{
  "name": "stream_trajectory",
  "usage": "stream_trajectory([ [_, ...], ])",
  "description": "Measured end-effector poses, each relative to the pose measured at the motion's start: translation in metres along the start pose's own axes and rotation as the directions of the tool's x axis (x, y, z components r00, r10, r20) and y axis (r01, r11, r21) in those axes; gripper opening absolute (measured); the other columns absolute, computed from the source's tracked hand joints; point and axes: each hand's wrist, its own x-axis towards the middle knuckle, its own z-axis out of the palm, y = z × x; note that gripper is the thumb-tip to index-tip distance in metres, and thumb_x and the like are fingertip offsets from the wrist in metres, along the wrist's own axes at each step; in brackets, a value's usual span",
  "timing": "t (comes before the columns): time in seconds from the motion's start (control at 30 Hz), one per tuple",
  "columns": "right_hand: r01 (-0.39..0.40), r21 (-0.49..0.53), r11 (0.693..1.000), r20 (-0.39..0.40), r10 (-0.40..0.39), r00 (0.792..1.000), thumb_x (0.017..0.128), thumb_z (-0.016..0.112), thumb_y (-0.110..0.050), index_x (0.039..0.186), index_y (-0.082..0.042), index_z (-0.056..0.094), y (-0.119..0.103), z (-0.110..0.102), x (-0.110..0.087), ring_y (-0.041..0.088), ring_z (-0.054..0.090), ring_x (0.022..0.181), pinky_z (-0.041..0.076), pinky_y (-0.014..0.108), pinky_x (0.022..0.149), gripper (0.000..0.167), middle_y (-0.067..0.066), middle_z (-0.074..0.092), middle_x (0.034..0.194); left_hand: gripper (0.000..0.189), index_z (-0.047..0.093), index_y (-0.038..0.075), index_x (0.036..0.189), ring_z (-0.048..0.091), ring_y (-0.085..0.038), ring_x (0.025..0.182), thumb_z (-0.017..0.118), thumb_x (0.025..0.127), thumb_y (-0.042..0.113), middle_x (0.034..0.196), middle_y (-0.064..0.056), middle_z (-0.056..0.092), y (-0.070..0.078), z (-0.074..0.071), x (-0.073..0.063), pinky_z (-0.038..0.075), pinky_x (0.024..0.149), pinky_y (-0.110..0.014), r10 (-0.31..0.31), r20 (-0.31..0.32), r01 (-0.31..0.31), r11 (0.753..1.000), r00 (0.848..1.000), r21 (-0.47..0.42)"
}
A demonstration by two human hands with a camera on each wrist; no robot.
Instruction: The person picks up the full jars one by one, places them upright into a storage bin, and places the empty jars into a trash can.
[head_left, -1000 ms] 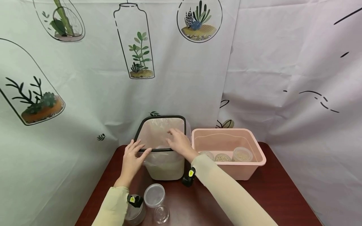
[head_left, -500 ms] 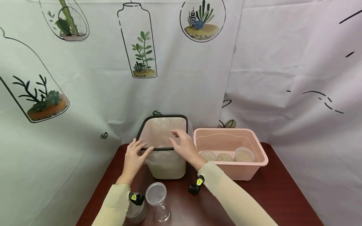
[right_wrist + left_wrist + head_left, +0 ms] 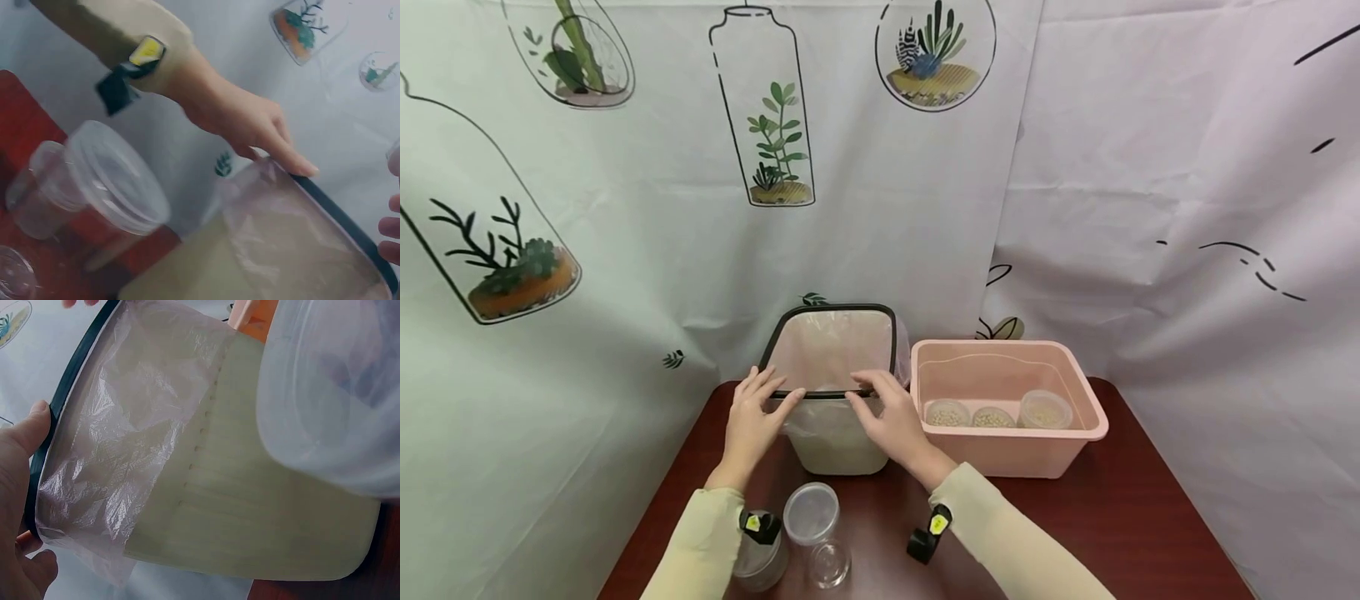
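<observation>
A lined trash bin with a black rim stands at the back of the table; a thin clear-pinkish bag folds down over its outside. My left hand pinches the rim near the front left corner, thumb outside and fingers over the inner side. At the front rim's right part, my right hand has its thumb and bent fingers spread apart, fingertips over the opening. Nothing shows between those fingers. Part of the right hand is cut off in the right wrist view.
Right of the bin sits a pink tub with several lidded containers of pale grains. Nearer on the table are a clear jar, a lidded container and a small clear piece. A printed curtain hangs behind.
My right hand has drawn back from inside the bin, down and toward me, to the front rim. The left hand has stayed on the rim.
</observation>
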Motion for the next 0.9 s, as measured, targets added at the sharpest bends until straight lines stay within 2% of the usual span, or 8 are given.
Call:
stream_trajectory([
  [0.2, 0.089, 0.01, 0.996, 0.04, -0.089, 0.995, 0.085, 0.066, -0.008, 0.109, -0.003, 0.061, -0.006, 0.008, -0.02, 0.017, 0.059, 0.091, 0.051, 0.029, 0.072, 0.025, 0.007, 0.061, 0.101, 0.046, 0.069, 0.004, 0.11, 0.032, -0.033, 0.132, 0.076, 0.077, 0.036, 0.13, -0.013, 0.054, 0.001, 0.001, 0.0, 0.028, 0.101, -0.057, 0.015, -0.021, -0.014, 1.0, 1.0, 0.014],
  [0.43, 0.109, 0.022, 0.994, 0.073, -0.11, 0.991, 0.085, 0.066, -0.009, 0.11, -0.003, 0.06, -0.011, 0.016, -0.035, 0.014, 0.058, 0.094, 0.049, 0.026, 0.077, 0.026, 0.005, 0.06, 0.103, 0.047, 0.068, 0.002, 0.11, 0.031, -0.034, 0.132, 0.076, 0.077, 0.034, 0.13, -0.015, 0.053, -0.002, 0.003, -0.001, 0.028, 0.1, -0.058, 0.021, -0.026, -0.02, 1.0, 0.999, 0.013],
  [0.57, 0.11, 0.032, 0.993, 0.123, -0.113, 0.986, 0.086, 0.066, -0.014, 0.112, -0.002, 0.059, -0.014, 0.019, -0.046, 0.014, 0.057, 0.099, 0.047, 0.023, 0.083, 0.029, 0.006, 0.058, 0.108, 0.047, 0.068, 0.001, 0.109, 0.031, -0.035, 0.132, 0.075, 0.077, 0.034, 0.13, -0.017, 0.053, -0.003, 0.004, -0.001, 0.028, 0.099, -0.06, 0.021, -0.02, -0.021, 1.0, 1.0, 0.004],
  [0.73, 0.103, 0.039, 0.994, 0.214, -0.109, 0.971, 0.085, 0.068, -0.019, 0.117, -0.006, 0.057, -0.015, 0.024, -0.061, 0.015, 0.053, 0.11, 0.043, 0.023, 0.091, 0.036, 0.007, 0.055, 0.116, 0.047, 0.068, 0.002, 0.109, 0.03, -0.037, 0.132, 0.074, 0.078, 0.036, 0.13, -0.016, 0.053, -0.002, 0.004, -0.001, 0.029, 0.098, -0.06, 0.02, -0.016, -0.02, 1.0, 1.0, 0.0],
  [0.9, 0.103, 0.055, 0.993, 0.304, -0.115, 0.946, 0.085, 0.069, -0.022, 0.124, -0.011, 0.054, -0.018, 0.028, -0.074, 0.017, 0.052, 0.113, 0.042, 0.024, 0.093, 0.043, 0.008, 0.05, 0.124, 0.045, 0.068, 0.002, 0.109, 0.03, -0.039, 0.131, 0.074, 0.079, 0.036, 0.129, -0.016, 0.053, -0.002, 0.005, -0.001, 0.028, 0.099, -0.06, 0.017, -0.014, -0.017, 1.0, 1.0, 0.001],
])
